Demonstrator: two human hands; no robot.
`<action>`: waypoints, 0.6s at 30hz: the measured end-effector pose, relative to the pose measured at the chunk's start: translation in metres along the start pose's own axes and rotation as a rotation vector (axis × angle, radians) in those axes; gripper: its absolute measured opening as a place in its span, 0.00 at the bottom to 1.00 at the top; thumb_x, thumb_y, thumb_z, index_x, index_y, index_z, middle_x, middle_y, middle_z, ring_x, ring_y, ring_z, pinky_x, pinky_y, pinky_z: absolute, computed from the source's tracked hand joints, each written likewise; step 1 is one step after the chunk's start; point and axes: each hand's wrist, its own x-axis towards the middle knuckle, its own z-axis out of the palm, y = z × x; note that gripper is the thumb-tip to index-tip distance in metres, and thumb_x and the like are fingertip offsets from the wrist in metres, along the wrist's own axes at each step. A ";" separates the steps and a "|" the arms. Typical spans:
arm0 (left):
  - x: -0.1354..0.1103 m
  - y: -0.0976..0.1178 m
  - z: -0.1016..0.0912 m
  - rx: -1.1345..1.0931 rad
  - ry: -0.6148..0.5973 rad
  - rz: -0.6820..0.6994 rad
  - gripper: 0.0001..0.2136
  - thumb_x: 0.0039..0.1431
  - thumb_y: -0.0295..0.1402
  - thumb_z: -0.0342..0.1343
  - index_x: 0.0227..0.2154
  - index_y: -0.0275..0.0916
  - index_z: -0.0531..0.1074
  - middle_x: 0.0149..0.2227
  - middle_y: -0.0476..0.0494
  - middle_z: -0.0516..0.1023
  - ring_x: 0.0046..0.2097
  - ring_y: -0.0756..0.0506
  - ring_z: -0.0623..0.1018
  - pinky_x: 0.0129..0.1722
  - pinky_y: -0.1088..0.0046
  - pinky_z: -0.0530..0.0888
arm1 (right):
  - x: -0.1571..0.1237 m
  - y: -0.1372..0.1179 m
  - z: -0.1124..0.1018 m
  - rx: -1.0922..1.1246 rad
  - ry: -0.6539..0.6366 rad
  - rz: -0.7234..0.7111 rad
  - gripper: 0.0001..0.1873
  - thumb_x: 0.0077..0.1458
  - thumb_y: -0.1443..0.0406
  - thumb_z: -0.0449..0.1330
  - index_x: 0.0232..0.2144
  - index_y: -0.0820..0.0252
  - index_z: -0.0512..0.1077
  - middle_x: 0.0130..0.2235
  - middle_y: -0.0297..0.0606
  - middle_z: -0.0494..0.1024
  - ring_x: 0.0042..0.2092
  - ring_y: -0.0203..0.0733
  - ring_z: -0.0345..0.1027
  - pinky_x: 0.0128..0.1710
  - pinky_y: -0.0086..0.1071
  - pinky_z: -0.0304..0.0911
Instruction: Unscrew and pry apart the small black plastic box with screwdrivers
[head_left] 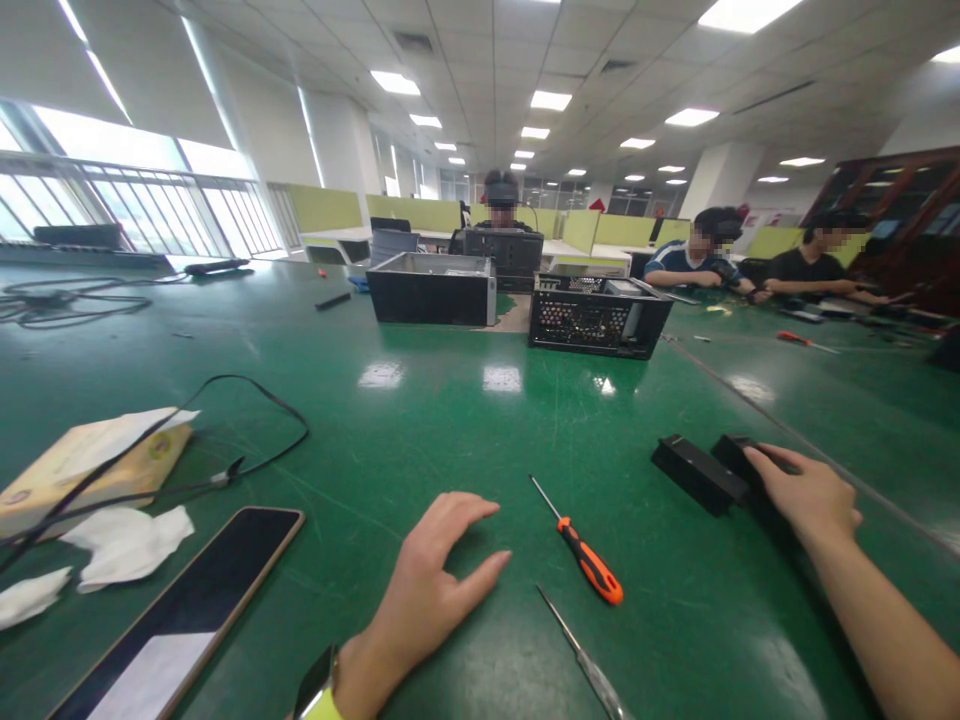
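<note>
The right hand [806, 495] is clasped on a long black blocky piece [732, 452], thumb laid along the left side; how the fingers are wrapped can't be told, since they're mostly hidden. It's held right beside another black oblong block [699, 474], and both are placed on the right of the glossy green tabletop [450, 430], probably so they're kept apart from the tools. Nothing's gripped by the left hand [439, 572]; its thumb and fingers are spread apart. Between the hands, 2 tools are laid: an orange-and-black-handled screwdriver [591, 565] and a slim metal tool with a clear handle [592, 677], likely put there for easy reach. Over left, a dark-screened gold-edged phone [217, 572] is set near a soft yellow tissue pack [161, 462]; a white sheet is seen on top, so more are presumably packed inside. Further out, 2 containers are stood: a black open-topped metal case [433, 298], contents not readable, and a black perforated metal case [574, 325], where some silvery part can be glimpsed.
</note>
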 end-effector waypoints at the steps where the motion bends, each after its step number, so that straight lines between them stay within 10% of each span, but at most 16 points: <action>1: 0.000 0.000 0.000 0.000 0.001 0.001 0.13 0.58 0.30 0.60 0.46 0.43 0.70 0.44 0.43 0.76 0.45 0.42 0.76 0.46 0.63 0.75 | -0.002 -0.002 -0.002 0.000 0.008 -0.011 0.32 0.51 0.42 0.53 0.48 0.54 0.78 0.50 0.57 0.75 0.49 0.70 0.66 0.38 0.54 0.58; 6: 0.000 0.000 0.000 0.010 0.002 0.006 0.13 0.58 0.30 0.60 0.46 0.43 0.70 0.44 0.43 0.76 0.45 0.42 0.76 0.45 0.64 0.75 | -0.019 -0.022 -0.017 0.030 0.071 -0.171 0.35 0.57 0.43 0.46 0.50 0.61 0.74 0.56 0.55 0.71 0.56 0.65 0.62 0.48 0.52 0.58; 12: 0.000 0.003 -0.002 0.017 0.008 0.003 0.12 0.58 0.30 0.60 0.45 0.42 0.71 0.42 0.43 0.77 0.43 0.43 0.77 0.44 0.65 0.76 | -0.036 -0.037 -0.011 0.076 -0.247 -0.425 0.34 0.39 0.45 0.65 0.43 0.63 0.77 0.35 0.46 0.81 0.35 0.57 0.74 0.37 0.45 0.67; 18: 0.001 0.005 -0.001 0.021 -0.026 0.016 0.15 0.58 0.31 0.61 0.48 0.42 0.70 0.44 0.42 0.77 0.45 0.41 0.77 0.46 0.63 0.75 | -0.101 -0.070 -0.022 0.309 -0.341 -0.696 0.29 0.52 0.48 0.60 0.51 0.58 0.71 0.48 0.45 0.78 0.48 0.54 0.72 0.49 0.45 0.65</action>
